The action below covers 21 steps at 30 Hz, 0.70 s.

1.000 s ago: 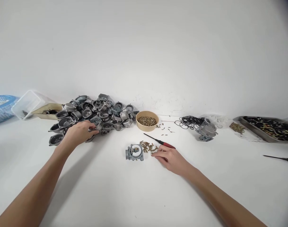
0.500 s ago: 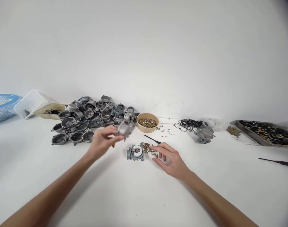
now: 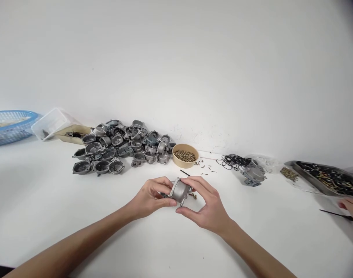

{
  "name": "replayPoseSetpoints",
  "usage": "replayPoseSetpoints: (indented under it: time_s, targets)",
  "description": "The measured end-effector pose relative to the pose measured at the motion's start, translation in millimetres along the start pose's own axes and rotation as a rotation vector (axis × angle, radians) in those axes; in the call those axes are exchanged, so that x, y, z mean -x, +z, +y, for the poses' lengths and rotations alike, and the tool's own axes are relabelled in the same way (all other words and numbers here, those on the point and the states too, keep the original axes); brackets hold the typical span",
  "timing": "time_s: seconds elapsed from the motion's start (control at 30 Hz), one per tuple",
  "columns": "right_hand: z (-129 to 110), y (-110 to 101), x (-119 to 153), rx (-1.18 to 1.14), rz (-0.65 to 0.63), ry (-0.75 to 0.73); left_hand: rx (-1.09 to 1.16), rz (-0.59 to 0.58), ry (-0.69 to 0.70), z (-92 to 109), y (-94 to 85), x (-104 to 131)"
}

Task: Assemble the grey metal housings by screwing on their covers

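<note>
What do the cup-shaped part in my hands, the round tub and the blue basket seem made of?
Cup-shaped part: probably cast metal, dull grey with soft highlights. Round tub: smooth, matte tan wall, perhaps paperboard or plastic. Blue basket: likely smooth plastic, from its perforated wall.

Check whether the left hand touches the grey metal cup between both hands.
Touching: the head view shows the left hand holding the grey metal cup, thumb at its flanged rim.

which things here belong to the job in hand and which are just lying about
Likely the job:
metal cup, held in the left hand and right hand
pile of similar cups
tan bowl of brass-coloured pieces

Seemingly lying about:
blue basket
clear bin
black loops
grey tray
</note>
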State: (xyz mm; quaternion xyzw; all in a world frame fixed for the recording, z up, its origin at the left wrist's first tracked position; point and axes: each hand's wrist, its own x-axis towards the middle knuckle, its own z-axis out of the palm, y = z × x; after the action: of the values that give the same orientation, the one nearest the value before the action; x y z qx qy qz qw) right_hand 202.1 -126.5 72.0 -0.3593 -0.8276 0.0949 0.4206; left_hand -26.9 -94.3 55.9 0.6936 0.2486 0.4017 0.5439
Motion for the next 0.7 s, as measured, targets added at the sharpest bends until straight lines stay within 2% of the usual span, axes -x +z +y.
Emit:
replayPoseSetpoints:
  time_s: [0.13,0.23,0.33,0.4,0.47,0.57,0.7]
  targets:
    - [5.3,0.1,-4.3,0.116,0.037,-0.025,-0.035,-0.111,-0.016,1.6,-0.7,0.0]
    - [15.4,-11.8,-18.8,0.222,-0.019,-0.063,-0.177,-0.066,-0.01,-1.7,-8.5,-3.2]
    - [24.6,-31.7,-42.0,0.245,-0.254,-0.147,-0.441,0.016,0.056,-10.1,-21.9,-6.2]
    - [26.5,-42.8,-58.7,0.229,-0.459,-0.188,-0.533,-0.022,0.035,-17.1,-29.2,-7.3]
    - [24.0,-47.8,-73.6,0.212,-0.605,-0.216,-0.529,-0.051,-0.036,-24.1,-32.4,-8.1]
    - [14.9,-41.7,-88.9,0.212,-0.71,-0.266,-0.449,-0.041,-0.137,-33.3,-31.4,-10.2]
    - [4.8,-20.9,-93.6,0.275,-0.787,-0.353,-0.286,-0.038,-0.17,-43.7,-30.6,-13.3]
